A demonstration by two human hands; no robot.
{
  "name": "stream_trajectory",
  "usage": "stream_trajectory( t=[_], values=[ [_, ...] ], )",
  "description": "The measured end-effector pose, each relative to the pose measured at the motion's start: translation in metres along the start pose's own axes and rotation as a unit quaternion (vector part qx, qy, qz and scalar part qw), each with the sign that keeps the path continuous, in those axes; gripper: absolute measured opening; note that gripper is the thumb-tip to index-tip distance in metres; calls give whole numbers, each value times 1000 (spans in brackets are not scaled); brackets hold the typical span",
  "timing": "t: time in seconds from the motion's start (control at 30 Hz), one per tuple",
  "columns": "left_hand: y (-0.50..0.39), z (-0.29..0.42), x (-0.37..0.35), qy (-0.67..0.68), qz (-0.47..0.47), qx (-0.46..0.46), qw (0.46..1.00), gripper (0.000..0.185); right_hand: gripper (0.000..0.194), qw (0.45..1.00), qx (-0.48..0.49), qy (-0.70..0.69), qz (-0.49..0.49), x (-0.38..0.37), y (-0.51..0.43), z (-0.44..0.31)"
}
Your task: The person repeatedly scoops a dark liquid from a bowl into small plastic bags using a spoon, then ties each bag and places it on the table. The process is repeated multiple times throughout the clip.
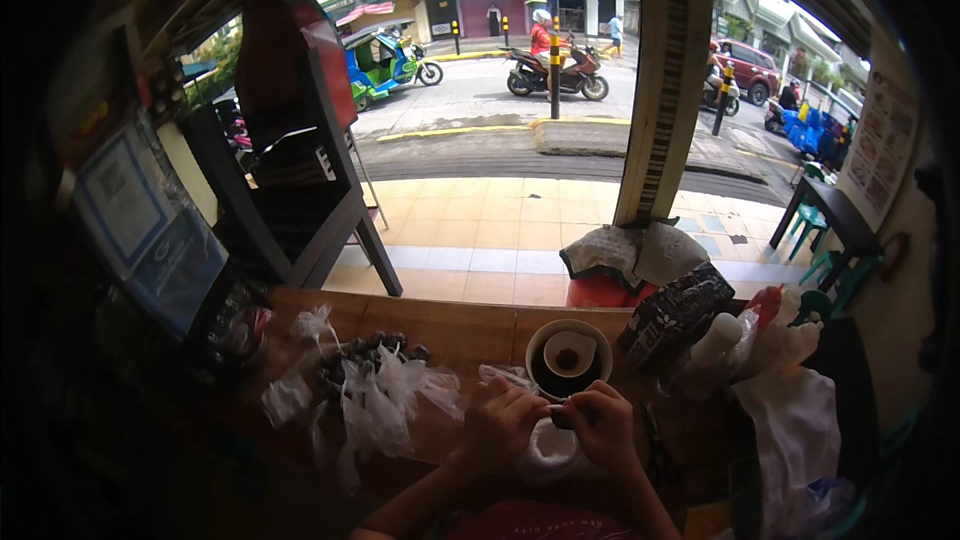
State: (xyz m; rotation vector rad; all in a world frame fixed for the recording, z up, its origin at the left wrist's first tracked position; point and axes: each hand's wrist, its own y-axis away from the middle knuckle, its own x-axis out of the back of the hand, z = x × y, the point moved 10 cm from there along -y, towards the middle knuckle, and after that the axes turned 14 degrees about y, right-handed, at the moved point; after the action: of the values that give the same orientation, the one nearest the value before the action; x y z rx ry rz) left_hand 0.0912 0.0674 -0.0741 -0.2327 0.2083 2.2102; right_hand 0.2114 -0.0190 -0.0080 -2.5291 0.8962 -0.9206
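My left hand (501, 418) and my right hand (603, 421) meet in front of me, pinching a small plastic bag (559, 418) between their fingertips. The bag looks dark inside, and its white neck is stretched between the two hands. Just beyond them stands a pale bowl (532, 354) of dark liquid. A smaller white cup (586, 348) with brown residue sits inside the bowl. Under my hands is a round white object (553, 444), too dim to name surely. Clear plastic (504, 373) lies by my left hand. Several knotted bags of dark liquid (367, 352) are heaped to the left.
The wooden table (465, 326) carries a dark printed pack (679, 315), a white bottle (716, 337) and a white cloth or bag (795, 420) on the right. A red bin (600, 292) draped with cloths stands beyond its far edge. A dark wooden frame (330, 240) rises at left.
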Motion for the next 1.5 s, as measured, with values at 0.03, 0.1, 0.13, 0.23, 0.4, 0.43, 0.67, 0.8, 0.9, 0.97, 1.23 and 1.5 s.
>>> stream_trajectory(
  t=[0.03, 0.1, 0.13, 0.23, 0.4, 0.43, 0.67, 0.8, 0.9, 0.97, 1.23, 1.5],
  values=[
    [1, -6, 5, -9, 9, 34, 999, 28, 12, 999, 37, 23, 26, 4, 1, -7],
    [3, -11, 15, -18, 5, 95, 995, 34, 15, 981, 141, 121, 55, 4, 7, -29],
    [5, -17, 7, 243, -17, 150, 958, 36, 17, 967, 184, 161, 72, 3, 10, -37],
    [7, -5, -3, 346, -51, 142, 926, 26, 16, 964, 207, 157, 54, -7, 13, -41],
    [14, 60, -14, -148, -10, -232, 961, 22, 8, 998, 53, -24, -33, -11, 4, -11],
    [20, 68, -22, -282, 4, -284, 916, 21, 6, 997, 15, -62, -50, -12, 4, -5],
    [11, -4, -7, 253, -32, 157, 954, 20, 6, 998, 37, -32, -37, -8, 5, -7],
    [7, 54, -16, 20, -94, -165, 982, 19, 10, 966, -69, -205, -141, -28, 10, 16],
    [22, 81, -34, -258, -81, -360, 893, 23, 14, 954, -63, -245, -162, -29, 11, 15],
    [25, 88, -36, -396, -34, -401, 826, 30, 15, 940, -99, -268, -185, -34, 14, 17],
    [17, 92, -15, -319, 34, -306, 897, 11, 13, 996, 55, 48, 50, 9, 11, -24],
    [8, 79, -7, -237, 26, -152, 959, 14, 18, 981, 136, 104, 91, 24, 8, -47]
  ],
)
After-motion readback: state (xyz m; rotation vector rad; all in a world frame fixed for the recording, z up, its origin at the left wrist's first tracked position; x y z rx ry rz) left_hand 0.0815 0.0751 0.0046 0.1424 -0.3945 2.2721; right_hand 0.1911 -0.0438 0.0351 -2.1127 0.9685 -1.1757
